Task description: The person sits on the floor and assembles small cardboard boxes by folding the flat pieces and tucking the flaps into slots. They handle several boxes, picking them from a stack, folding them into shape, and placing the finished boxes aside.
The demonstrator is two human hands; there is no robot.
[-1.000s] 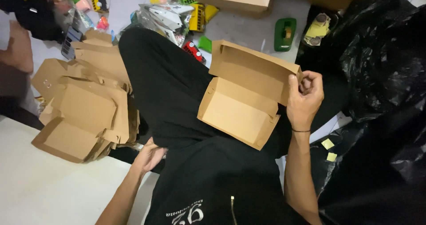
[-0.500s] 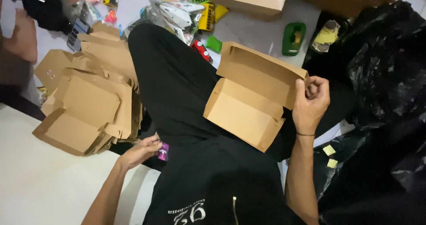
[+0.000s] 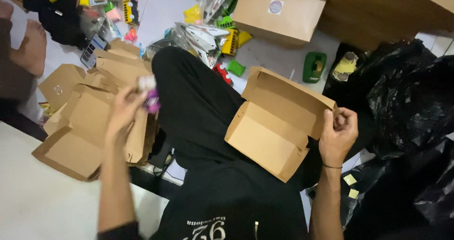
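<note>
Looking down from the head view: person seated on the floor (image 3: 279, 55), black-trousered leg (image 3: 194, 102) stretched forward. Right hand (image 3: 338, 135) curled shut, pinching the far right corner of an open brown cardboard box (image 3: 272, 126); box rests on the lap, lid flap standing up behind the tray, inside bare. Left hand (image 3: 124, 112) raised over the left side, fingers closed around a small purple and white item (image 3: 150, 95), blurred, kind not clear. Below and behind that hand, a heap of folded brown boxes (image 3: 82, 121) on the floor, stacked loosely and overlapping. Beyond the knee, a scatter of small coloured toys (image 3: 222, 36) in clear wrappers, red, yellow and green among them. Green tape dispenser (image 3: 314, 67) lies on the floor just past the open box. Large closed cardboard carton (image 3: 279, 10) with a round sticker sits at top centre. Black plastic bags (image 3: 411, 107) fill the right side, touching the person's right leg. Two small yellow paper squares (image 3: 351, 185) lie on the floor near the right forearm. Another person's bare foot (image 3: 30, 46) at the far left edge.
</note>
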